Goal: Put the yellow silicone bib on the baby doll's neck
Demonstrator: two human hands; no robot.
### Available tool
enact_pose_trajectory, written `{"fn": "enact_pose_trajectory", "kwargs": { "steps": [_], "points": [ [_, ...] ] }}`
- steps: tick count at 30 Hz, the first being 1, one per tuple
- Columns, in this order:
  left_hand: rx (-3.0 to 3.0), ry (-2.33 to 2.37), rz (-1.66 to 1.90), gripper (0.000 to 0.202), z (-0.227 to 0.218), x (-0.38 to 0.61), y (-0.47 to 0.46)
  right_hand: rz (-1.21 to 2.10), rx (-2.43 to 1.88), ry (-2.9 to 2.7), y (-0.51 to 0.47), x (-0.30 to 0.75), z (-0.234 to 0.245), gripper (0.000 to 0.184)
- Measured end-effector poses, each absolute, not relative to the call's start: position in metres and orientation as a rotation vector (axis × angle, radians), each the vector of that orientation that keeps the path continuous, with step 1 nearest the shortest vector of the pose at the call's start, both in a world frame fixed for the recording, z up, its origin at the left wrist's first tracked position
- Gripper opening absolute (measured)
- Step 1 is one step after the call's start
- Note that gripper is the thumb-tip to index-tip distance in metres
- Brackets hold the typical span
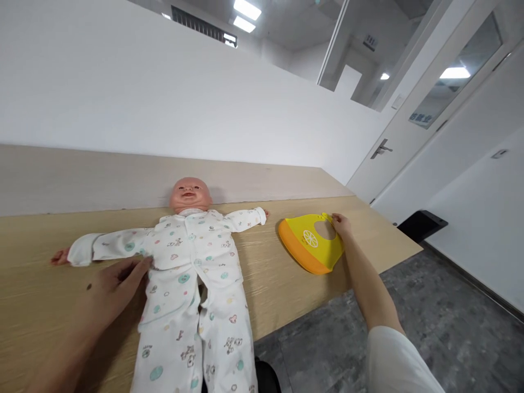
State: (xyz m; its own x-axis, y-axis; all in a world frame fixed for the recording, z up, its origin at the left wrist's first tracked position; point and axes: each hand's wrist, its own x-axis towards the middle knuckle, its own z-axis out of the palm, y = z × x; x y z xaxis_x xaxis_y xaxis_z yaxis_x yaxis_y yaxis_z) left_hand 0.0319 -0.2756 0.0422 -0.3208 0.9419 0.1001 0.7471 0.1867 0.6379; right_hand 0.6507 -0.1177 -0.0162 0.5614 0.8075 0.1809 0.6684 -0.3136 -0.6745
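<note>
A baby doll (191,195) in white patterned pyjamas (192,245) lies face up on the wooden table, arms spread wide. My left hand (123,281) is beside the doll's waist, its fingers bent together at the edge of the pyjama top; whether cloth is pinched between them is hidden. To the doll's right lies a yellow silicone bib (307,237) with an orange catch pocket and a white citrus-slice print. My right hand (340,225) grips this bib by its neck strap at the upper right.
The wooden table (270,305) ends at the right above a grey tiled floor (442,316). A white wall with a window strip stands behind it. At the right are a door with a metal handle (381,148) and a black object (421,225).
</note>
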Motion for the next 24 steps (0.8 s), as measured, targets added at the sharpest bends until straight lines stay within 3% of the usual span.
{"fn": "enact_pose_trajectory", "kwargs": {
  "steps": [8,13,19,24],
  "points": [
    [1.551,2.153,0.592,0.049,0.029,0.018,-0.266,0.011,-2.358,-1.391,-0.119,0.634,-0.017,0.047],
    [1.431,2.183,0.522,0.052,0.032,0.020,-0.264,-0.113,-2.379,-1.463,-0.123,0.629,-0.016,0.062],
    [1.311,2.185,0.743,0.051,0.034,0.029,-0.265,0.089,-2.447,-1.666,-0.121,0.628,-0.013,0.056],
    [1.285,2.011,1.082,0.049,0.013,0.028,-0.264,0.135,-2.517,-1.583,-0.120,0.623,-0.009,0.062]
  ]
}}
